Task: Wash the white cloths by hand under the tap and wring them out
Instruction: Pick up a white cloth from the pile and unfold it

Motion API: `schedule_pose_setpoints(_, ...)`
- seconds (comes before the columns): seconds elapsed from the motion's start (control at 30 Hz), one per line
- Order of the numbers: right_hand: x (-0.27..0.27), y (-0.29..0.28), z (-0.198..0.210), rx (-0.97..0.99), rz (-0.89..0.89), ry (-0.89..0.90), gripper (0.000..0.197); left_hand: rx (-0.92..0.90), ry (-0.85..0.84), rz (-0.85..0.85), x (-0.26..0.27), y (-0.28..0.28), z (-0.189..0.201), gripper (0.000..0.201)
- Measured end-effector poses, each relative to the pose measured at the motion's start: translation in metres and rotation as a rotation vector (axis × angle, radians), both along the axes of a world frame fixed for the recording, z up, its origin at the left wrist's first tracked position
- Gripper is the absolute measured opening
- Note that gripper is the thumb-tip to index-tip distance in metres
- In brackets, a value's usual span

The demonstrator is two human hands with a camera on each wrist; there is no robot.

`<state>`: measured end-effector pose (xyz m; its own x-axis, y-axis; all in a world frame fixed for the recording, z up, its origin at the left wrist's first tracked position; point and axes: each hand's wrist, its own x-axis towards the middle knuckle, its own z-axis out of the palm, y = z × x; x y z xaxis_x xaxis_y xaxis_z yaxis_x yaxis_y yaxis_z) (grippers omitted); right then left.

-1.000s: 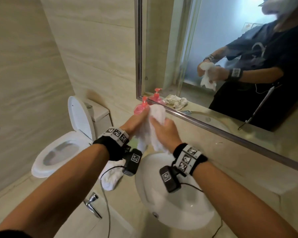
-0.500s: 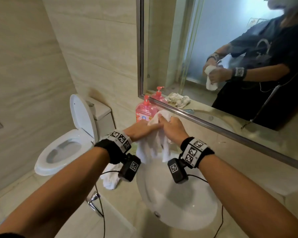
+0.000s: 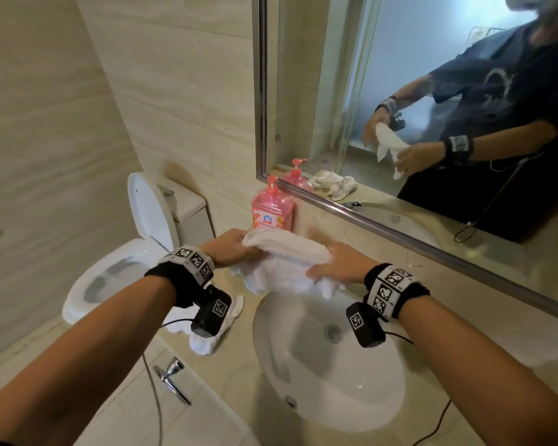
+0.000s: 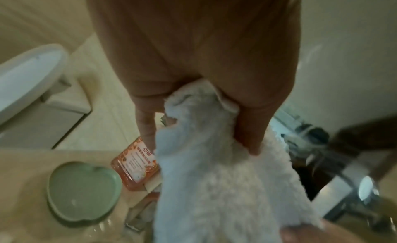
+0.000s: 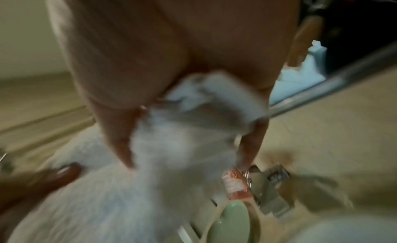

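Note:
A white cloth [image 3: 287,265] is stretched sideways between both hands above the back rim of the white basin [image 3: 377,400]. My left hand [image 3: 231,249] grips its left end; in the left wrist view the fingers [image 4: 146,128] and thumb curl round the cloth [image 4: 214,170]. My right hand [image 3: 339,263] grips the right end, seen blurred in the right wrist view with the cloth [image 5: 171,153] bunched in the fist. The chrome tap [image 4: 352,187] shows to the right of the cloth in the left wrist view; I see no water running. More white cloth [image 3: 207,342] lies on the counter left of the basin.
A pink soap pump bottle [image 3: 273,207] stands against the wall behind my hands. A green apple-shaped dish [image 4: 83,192] sits beside it. The toilet [image 3: 116,268] with raised lid is at left. A mirror [image 3: 432,91] runs above the counter. A chrome cabinet handle [image 3: 171,378] sticks out below.
My hands have come down from chest height to just above the basin and moved apart, so the cloth went from a bunched, hanging bundle to a band stretched sideways between them.

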<state>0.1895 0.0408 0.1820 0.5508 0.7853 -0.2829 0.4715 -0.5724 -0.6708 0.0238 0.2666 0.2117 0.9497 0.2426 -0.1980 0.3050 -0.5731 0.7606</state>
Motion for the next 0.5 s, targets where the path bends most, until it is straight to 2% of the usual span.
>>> schedule_pose_setpoints(0.07,0.000,-0.001,-0.006,0.160,-0.187,0.194,0.028,-0.202,-0.058,0.143,0.003,-0.003,-0.003,0.049)
schedule_pose_setpoints(0.1,-0.002,0.001,-0.009,0.259,-0.285,0.268,0.028,-0.314,-0.080,0.181,0.006,-0.007,-0.004,0.056)
schedule_pose_setpoints(0.17,-0.008,0.011,-0.011,0.470,-0.491,0.368,0.025,-0.520,-0.111,0.219,0.013,-0.018,-0.002,0.048)
schedule_pose_setpoints(0.2,-0.014,0.018,-0.010,0.553,-0.592,0.352,0.020,-0.583,-0.125,0.247,0.017,-0.026,0.001,0.045)
schedule_pose_setpoints(0.27,-0.032,0.036,-0.009,0.651,-0.694,0.206,0.011,-0.627,-0.143,0.297,0.027,-0.040,0.003,0.050)
schedule_pose_setpoints(0.33,-0.049,0.055,-0.008,0.671,-0.630,0.106,0.013,-0.655,-0.175,0.297,0.039,-0.055,0.003,0.057)
schedule_pose_setpoints(0.4,-0.052,0.066,-0.001,0.652,-0.605,0.107,0.014,-0.672,-0.180,0.295,0.049,-0.069,0.001,0.058)
schedule_pose_setpoints(0.5,-0.033,0.070,0.004,0.573,-0.696,0.133,0.023,-0.581,-0.155,0.303,0.056,-0.083,-0.004,0.061)
